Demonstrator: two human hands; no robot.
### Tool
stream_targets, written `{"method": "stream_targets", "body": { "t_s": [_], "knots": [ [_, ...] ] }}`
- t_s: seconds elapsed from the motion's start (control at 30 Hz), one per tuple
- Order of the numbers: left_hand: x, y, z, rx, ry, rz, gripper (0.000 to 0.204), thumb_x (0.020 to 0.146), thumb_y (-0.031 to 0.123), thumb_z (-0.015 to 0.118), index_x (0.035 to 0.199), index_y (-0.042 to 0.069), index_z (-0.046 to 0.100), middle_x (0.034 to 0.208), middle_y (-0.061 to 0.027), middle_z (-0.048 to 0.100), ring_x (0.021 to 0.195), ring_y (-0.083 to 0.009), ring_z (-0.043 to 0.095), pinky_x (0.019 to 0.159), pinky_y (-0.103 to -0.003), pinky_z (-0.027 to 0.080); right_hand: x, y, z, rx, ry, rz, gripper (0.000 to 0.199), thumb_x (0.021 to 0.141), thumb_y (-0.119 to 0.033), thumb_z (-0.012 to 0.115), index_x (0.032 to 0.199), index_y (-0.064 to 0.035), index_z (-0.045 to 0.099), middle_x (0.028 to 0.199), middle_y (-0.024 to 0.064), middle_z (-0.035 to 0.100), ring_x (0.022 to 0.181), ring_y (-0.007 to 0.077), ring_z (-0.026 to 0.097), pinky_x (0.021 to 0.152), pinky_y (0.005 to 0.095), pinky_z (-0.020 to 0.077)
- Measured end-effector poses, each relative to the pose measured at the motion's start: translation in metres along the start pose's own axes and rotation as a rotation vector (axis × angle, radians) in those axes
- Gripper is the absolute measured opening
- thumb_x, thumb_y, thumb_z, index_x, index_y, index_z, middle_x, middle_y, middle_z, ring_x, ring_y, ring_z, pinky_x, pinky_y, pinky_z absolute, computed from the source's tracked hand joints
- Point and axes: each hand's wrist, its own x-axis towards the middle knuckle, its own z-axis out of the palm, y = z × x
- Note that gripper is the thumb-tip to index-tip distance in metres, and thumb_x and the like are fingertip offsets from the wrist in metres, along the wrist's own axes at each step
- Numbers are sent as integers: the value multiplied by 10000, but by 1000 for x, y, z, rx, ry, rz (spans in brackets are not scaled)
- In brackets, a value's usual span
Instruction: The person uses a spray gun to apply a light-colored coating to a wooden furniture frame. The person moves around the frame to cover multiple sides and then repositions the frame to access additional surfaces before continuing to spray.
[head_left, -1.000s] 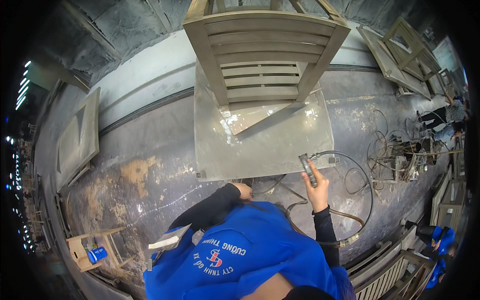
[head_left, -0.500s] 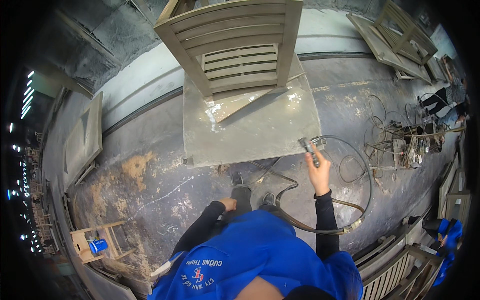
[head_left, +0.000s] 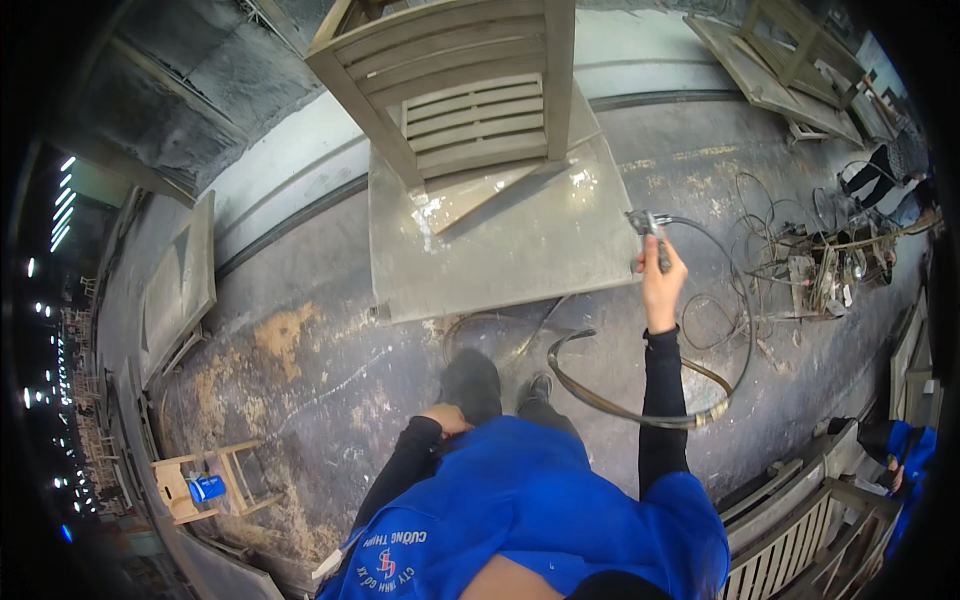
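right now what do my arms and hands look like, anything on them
Your left hand and right hand show no gloves. Fitted black sleeves run down to both wrists, plain as far as shows. Over them is a bright blue shirt, its short right sleeve covering the upper arm.

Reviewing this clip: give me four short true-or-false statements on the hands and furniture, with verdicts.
1. The right hand holds a metal tool with a hose. True.
2. The left hand grips the hose. False: it is down by the person's leg, apart from the hose.
3. The slatted chair stands directly on the floor. False: it is above the grey panel.
4. A blue object is at the pale wooden frame, lower left. True.
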Motion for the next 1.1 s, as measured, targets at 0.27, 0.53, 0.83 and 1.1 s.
{"method": "stream_targets", "body": {
  "t_s": [0.27,0.53,0.83,1.1],
  "knots": [
    [-79,2,-20,-353,-8,-128,710,913,662,614,793,-29,726,692,-106,696,604,-212,701,545,-329,577,-26,82,15,158,76,28,436,1001,-351,672,1222,24,698,672,6,608,584,57,545,535,233,435],
    [-78,-30,-67,-258,-134,-208,706,909,688,602,807,1,731,710,-85,703,596,-196,688,529,-298,554,-13,83,41,-16,100,225,416,1007,-402,649,939,3,707,631,9,620,532,70,563,504,244,434],
    [-61,-77,-118,-369,-478,-182,672,960,681,521,840,57,740,592,3,599,453,-122,554,419,-254,462,-3,-87,41,251,301,-288,832,993,-694,437,1334,57,554,886,124,625,682,152,588,457,218,388],
    [-66,-72,-112,-435,-93,-239,657,967,627,553,774,18,708,589,-52,623,496,-183,611,446,-311,485,9,-99,56,247,263,-354,971,938,-762,448,1410,87,468,911,149,628,743,193,606,469,224,397]
  ]
}}
